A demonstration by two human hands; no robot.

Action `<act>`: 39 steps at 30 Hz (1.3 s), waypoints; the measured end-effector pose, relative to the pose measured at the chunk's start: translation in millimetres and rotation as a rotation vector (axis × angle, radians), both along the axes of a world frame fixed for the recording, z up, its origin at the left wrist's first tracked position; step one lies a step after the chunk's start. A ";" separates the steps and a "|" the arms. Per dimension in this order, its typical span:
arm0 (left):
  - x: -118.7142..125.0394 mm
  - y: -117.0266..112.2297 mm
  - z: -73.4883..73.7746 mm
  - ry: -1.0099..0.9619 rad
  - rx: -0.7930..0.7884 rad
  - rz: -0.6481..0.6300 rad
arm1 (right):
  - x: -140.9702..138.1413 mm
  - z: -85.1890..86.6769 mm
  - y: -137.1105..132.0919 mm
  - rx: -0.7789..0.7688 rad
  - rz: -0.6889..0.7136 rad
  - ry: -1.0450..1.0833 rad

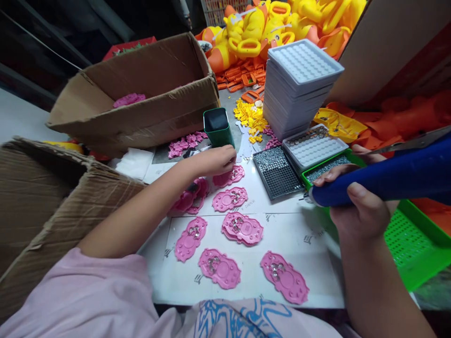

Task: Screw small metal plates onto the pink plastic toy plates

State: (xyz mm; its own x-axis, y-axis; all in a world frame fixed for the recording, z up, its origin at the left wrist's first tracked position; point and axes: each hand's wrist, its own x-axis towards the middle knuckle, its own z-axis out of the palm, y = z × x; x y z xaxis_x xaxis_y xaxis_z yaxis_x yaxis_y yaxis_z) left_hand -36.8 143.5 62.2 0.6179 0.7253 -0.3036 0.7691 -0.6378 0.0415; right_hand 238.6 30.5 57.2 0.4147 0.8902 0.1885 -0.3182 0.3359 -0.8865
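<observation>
My left hand (215,160) reaches forward with its fingers curled down on a pink ornate plastic plaque (229,176) at the far end of the white work sheet (310,244). My right hand (355,206) grips a blue glue gun (387,180) whose nozzle points left, just past a black tray of small gems (276,172). Several more pink plaques with gems stuck on them lie on the sheet, such as the middle pink plaque (242,228) and the nearest pink plaque (284,277).
A green cup (217,127) stands behind my left hand. Open cardboard boxes sit at the back left (141,94) and near left (42,197). A stack of grey trays (299,87), a green basket (412,234), and yellow and orange toy parts (268,23) fill the right and back.
</observation>
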 end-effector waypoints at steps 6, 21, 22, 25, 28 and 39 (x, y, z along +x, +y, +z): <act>-3.6 -6.0 -5.8 -0.054 0.203 0.173 | 0.8 0.4 -1.1 -0.002 0.017 -0.017; -5.3 -65.9 13.9 -0.059 -0.205 -0.151 | 1.9 -3.4 0.0 0.064 0.031 0.020; -5.2 -66.7 13.5 -0.059 -0.201 -0.152 | 1.2 -3.5 0.4 0.066 0.031 0.022; -3.7 -68.0 11.8 -0.073 -0.182 -0.156 | -0.4 -3.5 0.7 0.065 0.036 -0.003; 0.0 -69.6 9.7 -0.087 -0.169 -0.172 | -1.5 -1.8 -0.8 0.075 0.034 -0.027; 1.3 -98.8 10.1 -0.202 -0.117 -0.343 | -7.0 2.1 0.4 0.037 0.023 -0.012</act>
State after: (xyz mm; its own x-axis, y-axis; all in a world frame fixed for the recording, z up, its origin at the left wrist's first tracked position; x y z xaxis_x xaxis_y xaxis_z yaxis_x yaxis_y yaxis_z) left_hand -35.5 44.7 72.2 0.8735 0.4343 -0.2199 0.4814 -0.8378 0.2574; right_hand 231.6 30.9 59.3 0.3920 0.8917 0.2262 -0.3157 0.3613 -0.8774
